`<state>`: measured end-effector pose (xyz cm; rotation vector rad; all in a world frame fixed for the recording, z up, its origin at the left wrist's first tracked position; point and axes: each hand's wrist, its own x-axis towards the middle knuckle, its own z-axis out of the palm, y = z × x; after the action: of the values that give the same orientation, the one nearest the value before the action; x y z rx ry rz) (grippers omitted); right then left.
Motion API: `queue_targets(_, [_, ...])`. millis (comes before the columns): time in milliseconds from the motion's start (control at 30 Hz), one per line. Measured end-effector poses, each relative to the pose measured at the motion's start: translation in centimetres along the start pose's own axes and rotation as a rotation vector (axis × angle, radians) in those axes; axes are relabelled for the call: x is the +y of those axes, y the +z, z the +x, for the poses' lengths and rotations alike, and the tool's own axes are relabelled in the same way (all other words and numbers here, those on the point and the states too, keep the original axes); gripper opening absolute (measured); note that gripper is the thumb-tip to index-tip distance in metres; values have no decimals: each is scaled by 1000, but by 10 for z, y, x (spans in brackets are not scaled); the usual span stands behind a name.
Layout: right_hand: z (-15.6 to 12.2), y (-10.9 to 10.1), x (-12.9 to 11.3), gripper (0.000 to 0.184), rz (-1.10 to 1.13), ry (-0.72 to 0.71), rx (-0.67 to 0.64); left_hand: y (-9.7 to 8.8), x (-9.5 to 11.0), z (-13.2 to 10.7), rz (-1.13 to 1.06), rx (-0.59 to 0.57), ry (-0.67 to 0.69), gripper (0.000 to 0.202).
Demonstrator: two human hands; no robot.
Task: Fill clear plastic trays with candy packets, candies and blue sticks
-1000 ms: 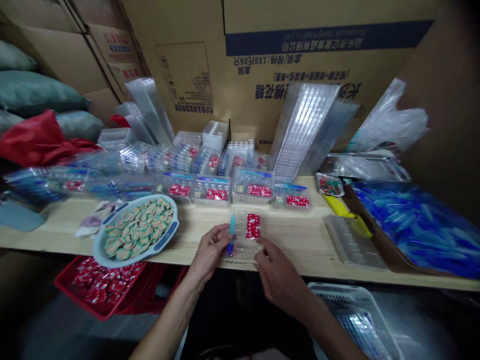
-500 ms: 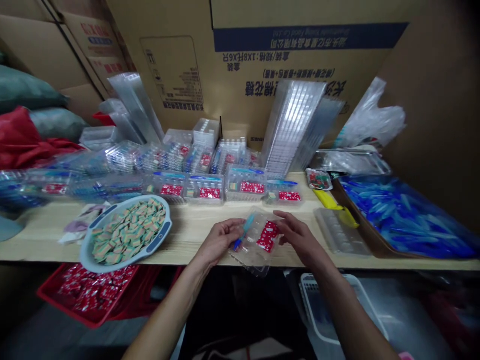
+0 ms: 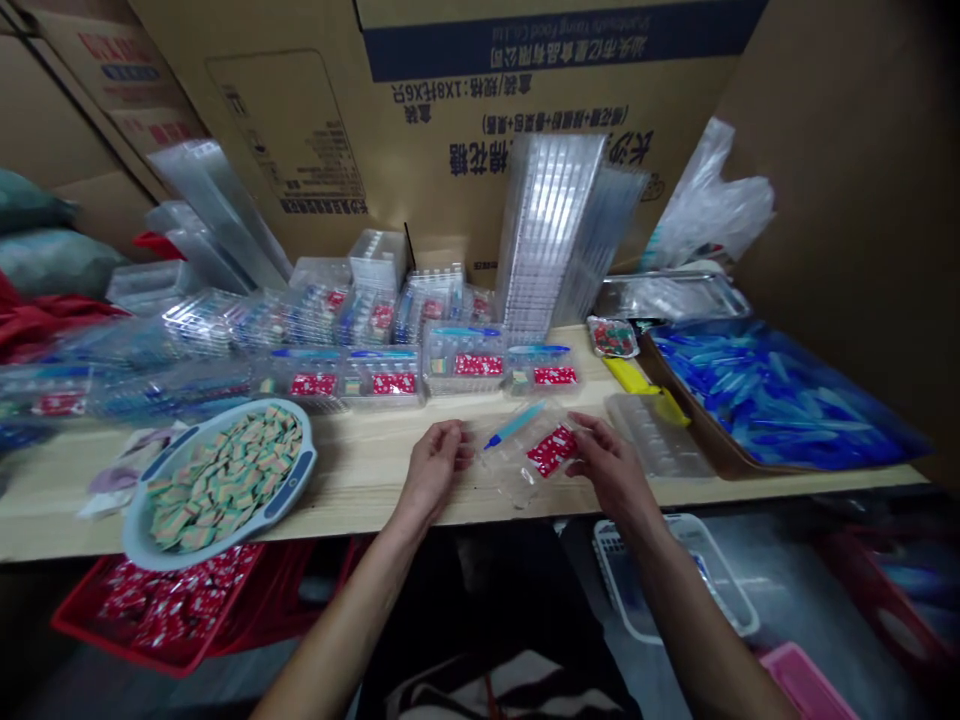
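While right fingers (image 3: 589, 432) hide its edge, clear blister tray (image 3: 517, 468), blurred

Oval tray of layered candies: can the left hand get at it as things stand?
Probably yes. The left hand is over the wooden bench, just right of the oval candy tray. Only bare wood appears between them, so nothing seems to block the way.
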<state>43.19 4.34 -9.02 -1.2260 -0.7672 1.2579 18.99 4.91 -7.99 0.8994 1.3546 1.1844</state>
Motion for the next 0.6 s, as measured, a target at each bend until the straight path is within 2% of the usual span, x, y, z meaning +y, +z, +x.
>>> queue_targets(67, [-3,-7,3,63,-4,25,18,-17,7,-9,284,38,195,35])
queue_targets(100, [-5,-10,5,63,-9,45,26,-32,14,-13,456,71,303,32])
queue_targets(167, [-11,-13,11,61,-22,87,43,-74,33,-18,823,206,487,30])
queue_targets(200, [-13,-13,14,60,-28,104,52,-100,44,-18,993,336,533,30])
queue_targets(233, [-16,-13,17,59,-36,115,61,-128,53,-18,1153,468,525,32])
queue_targets(300, [-20,-8,26,55,-63,114,57,-182,69,-13,1441,654,349,35])
queue_targets(333, [-21,-5,31,54,-84,99,41,-206,73,-10,1558,654,218,34])
queue_targets(400, [-23,4,42,53,-156,52,-5,-242,77,-5,1696,507,23,31])
queue_targets(433, [-23,9,48,53,-205,26,-28,-253,76,-4,1719,431,-28,30])
queue_targets(500, [-25,20,61,55,-316,-36,-58,-261,71,-3,1711,356,-36,28])
queue_targets(600, [-30,38,77,57,-454,-178,-88,-256,62,-7,1672,410,47,27])
